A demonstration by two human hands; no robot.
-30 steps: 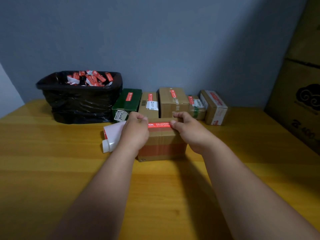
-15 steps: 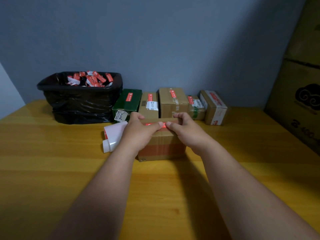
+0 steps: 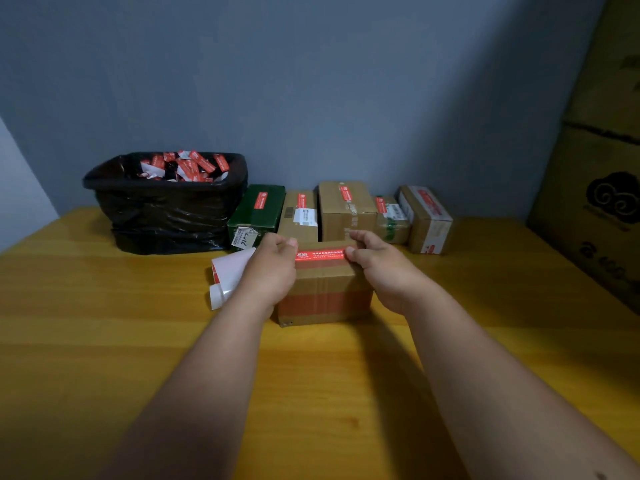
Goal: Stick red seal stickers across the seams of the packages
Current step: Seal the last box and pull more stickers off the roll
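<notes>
With our left hand (image 3: 273, 268) and right hand (image 3: 377, 268) curled on the box (image 3: 323, 292), thumbs pressing the red seal sticker (image 3: 320, 255) between them, uneven pressure could wrinkle it.

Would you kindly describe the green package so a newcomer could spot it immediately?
Find the black bin at the table's back left. The green package stands immediately right of it, first in the row along the wall. It is the only dark green box; its neighbours are brown cardboard.

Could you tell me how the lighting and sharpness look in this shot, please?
Head view: dim, warm light; the red seal sticker on the cardboard box looks overexposed, its print barely legible; forearms cast soft shadows on the wooden table; wide-angle distortion bends the edges.
</notes>
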